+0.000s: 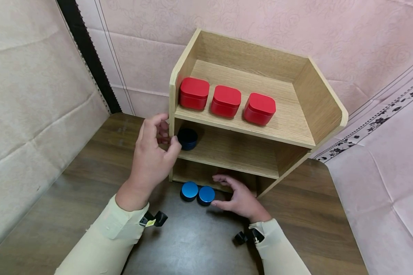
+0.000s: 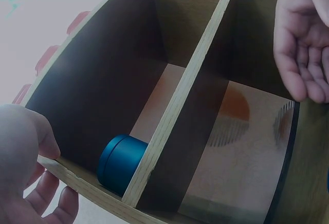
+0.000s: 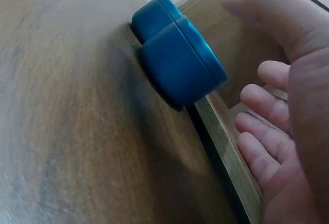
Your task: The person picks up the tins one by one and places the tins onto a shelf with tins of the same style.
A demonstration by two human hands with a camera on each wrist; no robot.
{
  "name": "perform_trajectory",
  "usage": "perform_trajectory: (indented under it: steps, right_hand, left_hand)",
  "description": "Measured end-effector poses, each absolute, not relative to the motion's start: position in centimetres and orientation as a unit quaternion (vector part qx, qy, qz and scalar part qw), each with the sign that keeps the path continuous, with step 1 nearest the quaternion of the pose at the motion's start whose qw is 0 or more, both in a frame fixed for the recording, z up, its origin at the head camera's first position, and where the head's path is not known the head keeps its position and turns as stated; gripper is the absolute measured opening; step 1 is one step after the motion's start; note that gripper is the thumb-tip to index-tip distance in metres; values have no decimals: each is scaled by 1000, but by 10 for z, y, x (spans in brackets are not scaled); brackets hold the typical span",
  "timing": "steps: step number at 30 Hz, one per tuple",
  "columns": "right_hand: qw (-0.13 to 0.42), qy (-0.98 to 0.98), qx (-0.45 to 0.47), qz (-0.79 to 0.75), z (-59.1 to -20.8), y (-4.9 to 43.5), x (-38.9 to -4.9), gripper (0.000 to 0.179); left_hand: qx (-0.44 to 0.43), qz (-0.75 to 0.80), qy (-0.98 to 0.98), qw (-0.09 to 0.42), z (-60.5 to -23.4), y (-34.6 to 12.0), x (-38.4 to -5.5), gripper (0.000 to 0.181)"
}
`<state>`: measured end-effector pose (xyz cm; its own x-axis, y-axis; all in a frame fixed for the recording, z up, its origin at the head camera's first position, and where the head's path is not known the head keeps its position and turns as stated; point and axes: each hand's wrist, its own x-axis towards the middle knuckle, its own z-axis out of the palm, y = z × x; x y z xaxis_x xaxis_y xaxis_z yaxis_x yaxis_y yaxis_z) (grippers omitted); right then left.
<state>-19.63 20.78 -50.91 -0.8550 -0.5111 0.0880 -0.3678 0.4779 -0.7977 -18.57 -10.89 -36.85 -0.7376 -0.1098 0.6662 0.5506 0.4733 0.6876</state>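
My left hand [image 1: 153, 152] is at the left side panel [image 2: 87, 188] of a small wooden shelf unit, thumb at its front edge and curled fingers on the outer side. Just inside that panel, a round blue tin [image 1: 187, 139] stands at the left end of the middle shelf [image 1: 234, 152]. Two more round blue tins, a left one [image 1: 189, 190] and a right one [image 1: 206, 195], sit side by side on the table before the unit. My right hand [image 1: 239, 198] is beside the right tin, fingers loosely spread, thumb tip close to its lid, nothing held.
Three red rounded-square tins [image 1: 226, 101] line the front left of the top shelf [image 1: 282, 103]. The unit stands at an angle on a dark wood-grain table [image 1: 192, 236]. Pink patterned cloth [image 1: 247, 23] hangs behind it, and pale cloth [image 1: 31, 114] closes off the left side.
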Motion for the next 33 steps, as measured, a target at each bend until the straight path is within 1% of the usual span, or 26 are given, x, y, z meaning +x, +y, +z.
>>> perform_trajectory:
  steps: [4, 9, 16, 22, 29, 33]
  right_hand:
    - [78, 867, -260, -417, -512, 205, -196, 83]
    - [49, 879, -281, -381, -514, 201, -195, 80]
    - [16, 885, -304, -353, -515, 198, -194, 69]
    - [6, 883, -310, -352, -517, 196, -195, 59]
    - [-14, 891, -314, -326, -517, 192, -192, 63]
    - [-15, 896, -313, -313, -518, 191, -192, 61]
  left_hand:
    - [-139, -494, -790, 336, -369, -109, -186, 54]
    - [-139, -493, -791, 334, -370, -110, -186, 55]
    - [-137, -490, -792, 337, -371, -110, -187, 54]
    - [-137, -489, -792, 338, -370, -109, -188, 55]
    - [-143, -495, -788, 339, -370, -109, -187, 54]
    - [-141, -494, -790, 336, -370, -109, -187, 54]
